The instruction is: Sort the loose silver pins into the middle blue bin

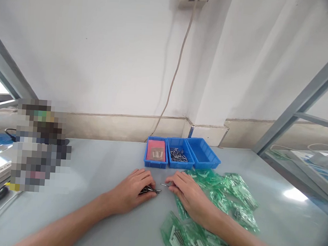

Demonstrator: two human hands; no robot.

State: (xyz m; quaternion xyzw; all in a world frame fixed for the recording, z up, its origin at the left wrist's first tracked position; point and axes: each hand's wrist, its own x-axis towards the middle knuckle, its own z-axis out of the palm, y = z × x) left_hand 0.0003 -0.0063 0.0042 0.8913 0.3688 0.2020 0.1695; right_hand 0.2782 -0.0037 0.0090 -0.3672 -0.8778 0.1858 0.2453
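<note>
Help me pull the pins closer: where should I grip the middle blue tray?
Probably pinch the middle blue tray by its near short wall, over the rim, coming from the front. The left tray and right tray sit close against its long sides, leaving little room there, while the near wall faces you unobstructed.

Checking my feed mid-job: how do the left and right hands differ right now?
The left hand is curled over a bundle of metal pins; the right hand pinches a single pin. The left hand rests on bare table; the right hand lies over green bags. Both are palm down.
</note>
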